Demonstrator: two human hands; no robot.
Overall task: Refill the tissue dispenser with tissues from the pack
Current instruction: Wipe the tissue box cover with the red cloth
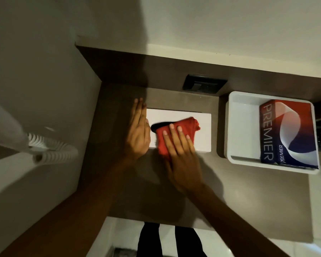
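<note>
A white tissue dispenser [202,127] lies flat on the brown counter, its dark oval slot partly showing. My right hand [180,151] presses a red cloth [185,127] flat on the dispenser's top, fingers spread over the cloth. My left hand [138,132] rests flat against the dispenser's left side, fingers straight and together, holding nothing. The tissue pack [289,134], blue, red and white with "PREMIER" printed on it, lies in a white tray [243,127] to the right, away from both hands.
A dark wall socket [204,84] sits on the brown back panel behind the dispenser. A white coiled cord [52,149] hangs at the left by the wall. The counter's front edge runs below my forearms, with my legs and a pale floor beneath.
</note>
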